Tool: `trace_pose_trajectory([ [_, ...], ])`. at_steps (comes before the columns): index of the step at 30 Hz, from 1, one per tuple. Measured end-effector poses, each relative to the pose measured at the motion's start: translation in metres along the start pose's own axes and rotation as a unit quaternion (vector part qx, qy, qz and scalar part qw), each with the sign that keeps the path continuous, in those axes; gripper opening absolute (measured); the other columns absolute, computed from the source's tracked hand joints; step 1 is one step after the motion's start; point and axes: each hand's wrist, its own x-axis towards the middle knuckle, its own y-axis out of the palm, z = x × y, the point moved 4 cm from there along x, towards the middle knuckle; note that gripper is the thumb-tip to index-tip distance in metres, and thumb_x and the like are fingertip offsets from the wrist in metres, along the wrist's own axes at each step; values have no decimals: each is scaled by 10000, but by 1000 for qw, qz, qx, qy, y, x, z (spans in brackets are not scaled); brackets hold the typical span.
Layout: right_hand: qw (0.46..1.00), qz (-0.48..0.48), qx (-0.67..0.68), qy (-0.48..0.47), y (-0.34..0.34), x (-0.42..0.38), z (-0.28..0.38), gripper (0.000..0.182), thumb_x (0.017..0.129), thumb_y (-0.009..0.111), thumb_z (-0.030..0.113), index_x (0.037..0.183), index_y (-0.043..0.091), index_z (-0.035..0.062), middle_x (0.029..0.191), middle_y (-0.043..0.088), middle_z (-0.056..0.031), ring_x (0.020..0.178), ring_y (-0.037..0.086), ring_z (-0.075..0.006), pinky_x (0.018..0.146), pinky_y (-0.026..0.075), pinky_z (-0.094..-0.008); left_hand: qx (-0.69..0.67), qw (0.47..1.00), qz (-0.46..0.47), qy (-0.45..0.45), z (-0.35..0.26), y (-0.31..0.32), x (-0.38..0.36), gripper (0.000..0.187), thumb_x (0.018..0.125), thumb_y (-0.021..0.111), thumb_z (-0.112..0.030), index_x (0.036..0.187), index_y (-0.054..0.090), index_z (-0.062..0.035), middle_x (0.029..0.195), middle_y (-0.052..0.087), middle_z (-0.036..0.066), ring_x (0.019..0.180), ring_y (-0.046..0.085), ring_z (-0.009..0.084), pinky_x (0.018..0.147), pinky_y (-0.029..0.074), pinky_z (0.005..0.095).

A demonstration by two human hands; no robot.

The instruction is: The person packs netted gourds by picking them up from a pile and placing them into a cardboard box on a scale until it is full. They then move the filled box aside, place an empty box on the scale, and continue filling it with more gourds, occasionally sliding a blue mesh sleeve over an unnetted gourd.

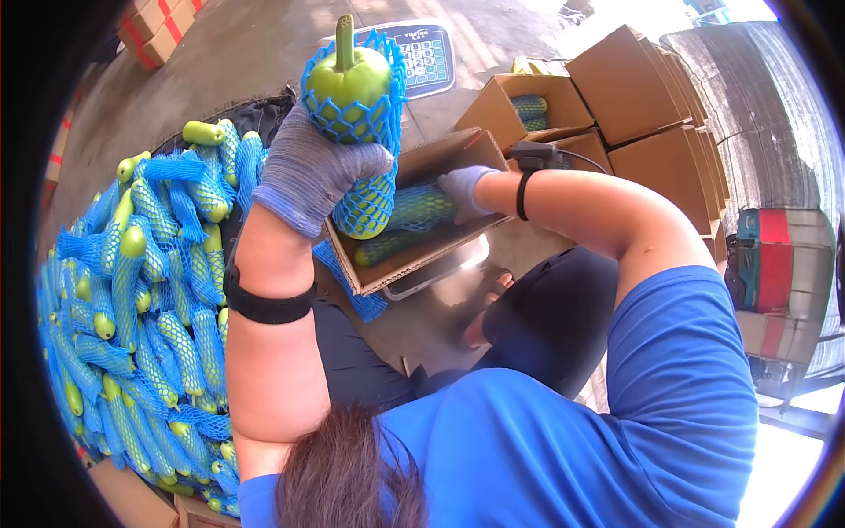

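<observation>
My left hand [319, 172], in a grey-blue knit glove, is closed around a long green eggplant [350, 88] in a blue foam net. Its thick stem points up, and it is held above the left side of an open cardboard box [414, 268]. Inside that box, my right hand [466, 190], gloved too, has its fingers curled over the end of another netted eggplant [419, 208]. A further green eggplant [378, 250] lies along the box's near side. Part of the right fingers is hidden.
A big heap of netted eggplants [145, 299] lies to my left. Behind the box is a scale's keypad [422, 55]. Further open cartons [546, 92] and upright cardboard [629, 84] stand at the right. Taped boxes [157, 35] are at the far left.
</observation>
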Motion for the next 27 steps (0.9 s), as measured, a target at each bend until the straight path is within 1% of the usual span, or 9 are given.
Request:
trace_pose_trajectory([
  [8,998,-31,-61,5,30,13,13,787,763,804,296,1358,444,-71,1168,663,-193,1084,660,-333,888,548,-406,13,1000,16,1,3,19,0,621,594,787,-77,1179,580,-49,1056,698,70,969,675,183,880,536,318],
  [10,963,89,-252,9,25,12,26,758,791,781,279,1398,436,-17,1223,644,-160,1130,647,-290,896,552,-394,44,998,54,-12,3,28,-1,625,596,787,-82,1186,583,-49,1073,700,80,990,671,184,892,531,320],
  [17,968,94,-235,4,23,34,-2,475,953,557,248,1408,490,131,1415,531,-85,1217,597,-236,976,516,-402,147,980,114,-75,84,50,13,644,643,759,-112,1248,547,-58,1151,672,76,1044,649,201,937,510,309],
  [19,987,-101,-68,-102,41,91,-27,527,824,729,382,1264,621,115,1253,655,-89,1088,666,-305,886,536,-465,323,932,144,80,82,64,14,680,640,771,-146,1267,529,-40,1163,658,124,1059,646,241,966,499,328],
  [20,966,-183,10,-182,10,60,-15,552,858,700,424,1286,596,92,1237,656,-115,1118,646,-298,926,521,-418,300,947,106,37,81,65,12,680,637,777,-152,1265,537,-49,1163,657,130,1063,646,250,966,498,331],
  [21,966,-183,7,-182,-22,26,-9,552,858,700,424,1286,596,92,1237,656,-115,1118,646,-298,926,521,-418,275,959,68,-6,83,63,11,680,634,783,-158,1263,544,-59,1162,657,136,1066,646,259,966,498,333],
  [22,934,-101,328,-102,-53,-9,-12,584,868,686,464,1283,590,64,1212,659,-122,1113,642,-279,940,512,-395,273,960,67,-5,85,62,12,680,634,783,-158,1263,544,-59,1162,657,136,1066,646,259,966,498,333],
  [23,792,-10,611,-9,-67,-40,-12,621,879,672,503,1280,584,37,1187,662,-129,1108,638,-261,953,502,-372,272,960,64,-30,90,61,13,669,639,787,-159,1255,546,-58,1159,658,131,1068,646,252,964,499,329],
  [27,628,-131,736,-216,-97,-118,9,642,887,654,562,1224,612,17,1129,671,-112,1054,632,-177,922,505,-325,277,958,75,-25,79,74,16,666,653,817,-170,1245,536,-50,1152,660,117,1070,646,230,946,508,316],
])
